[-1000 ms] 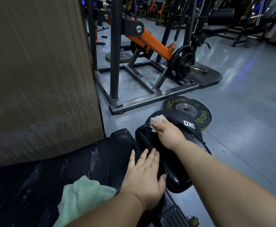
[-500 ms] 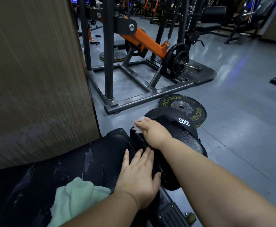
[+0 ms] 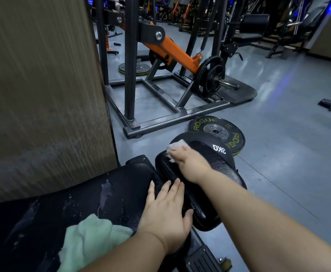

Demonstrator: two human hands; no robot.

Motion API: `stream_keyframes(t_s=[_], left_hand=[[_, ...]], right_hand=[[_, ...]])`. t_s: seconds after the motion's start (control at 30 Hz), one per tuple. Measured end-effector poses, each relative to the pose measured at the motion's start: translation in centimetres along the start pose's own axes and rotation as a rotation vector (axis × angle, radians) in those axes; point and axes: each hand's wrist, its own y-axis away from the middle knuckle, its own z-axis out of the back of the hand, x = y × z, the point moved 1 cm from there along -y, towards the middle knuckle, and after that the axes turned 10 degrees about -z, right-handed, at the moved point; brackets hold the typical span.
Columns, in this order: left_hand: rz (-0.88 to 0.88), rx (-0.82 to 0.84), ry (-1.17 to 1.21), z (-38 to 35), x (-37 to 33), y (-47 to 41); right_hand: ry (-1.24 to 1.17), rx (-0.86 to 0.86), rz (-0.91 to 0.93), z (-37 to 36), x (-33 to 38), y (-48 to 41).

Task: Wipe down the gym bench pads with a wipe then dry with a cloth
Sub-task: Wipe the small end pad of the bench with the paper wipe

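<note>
The black bench has a long wet pad [image 3: 102, 193] and a smaller pad [image 3: 219, 173] beyond it. My right hand [image 3: 189, 161] reaches to the far end of the smaller pad and holds a white wipe [image 3: 177, 144] against it, fingers bent over the wipe. Flat and palm down, my left hand [image 3: 166, 214] rests across the gap between the two pads with its fingers straight. A pale green cloth [image 3: 90, 240] lies bunched on the long pad beside my left forearm.
A black 3KG disc [image 3: 218, 149] and a Rogue weight plate [image 3: 217, 132] lie on the grey floor just past the bench. A steel rack frame [image 3: 172, 116] with an orange arm stands behind. A wood-grain panel [image 3: 43, 85] blocks the left side.
My right hand slid the wipe left along the far end of the smaller pad, then a little back to the right. My left hand and the green cloth stayed put.
</note>
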Motion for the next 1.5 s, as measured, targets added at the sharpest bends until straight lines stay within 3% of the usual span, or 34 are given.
stream_keyframes(t_s=[0.2, 0.43, 0.57, 0.77, 0.83, 1.07, 1.13, 1.33, 1.4, 1.5], left_hand=[[0.01, -0.001, -0.014, -0.1, 0.0, -0.1], [0.003, -0.011, 0.003, 0.0, -0.1, -0.1], [0.004, -0.001, -0.027, -0.2, 0.0, 0.0], [-0.004, -0.007, -0.027, 0.0, -0.1, -0.1], [-0.005, -0.011, -0.03, -0.1, 0.0, -0.1], [-0.004, -0.012, 0.0, 0.3, -0.3, 0.1], [-0.002, -0.012, 0.0, 0.4, -0.2, 0.1], [-0.001, -0.009, -0.031, 0.3, -0.3, 0.1], [0.0, -0.008, -0.034, 0.3, -0.3, 0.1], [0.01, -0.01, -0.031, 0.4, -0.4, 0.3]], right_hand=[[-0.047, 0.075, 0.131, -0.3, -0.1, 0.0], [-0.006, -0.144, -0.094, 1.3, -5.3, -2.4], [0.063, -0.201, -0.137, 1.0, -4.3, -0.9], [0.117, -0.037, 0.265, -0.7, -1.3, 3.4], [0.091, 0.002, 0.318, -0.1, -1.2, 4.0], [0.118, -0.093, 0.004, 1.7, -3.1, 1.4], [0.091, -0.111, 0.023, 1.0, -2.6, 2.7], [0.038, -0.049, 0.322, 0.7, -4.3, 9.5], [0.057, -0.049, 0.293, 1.0, -5.9, 9.1], [0.089, -0.095, 0.091, 1.8, -7.7, 5.8]])
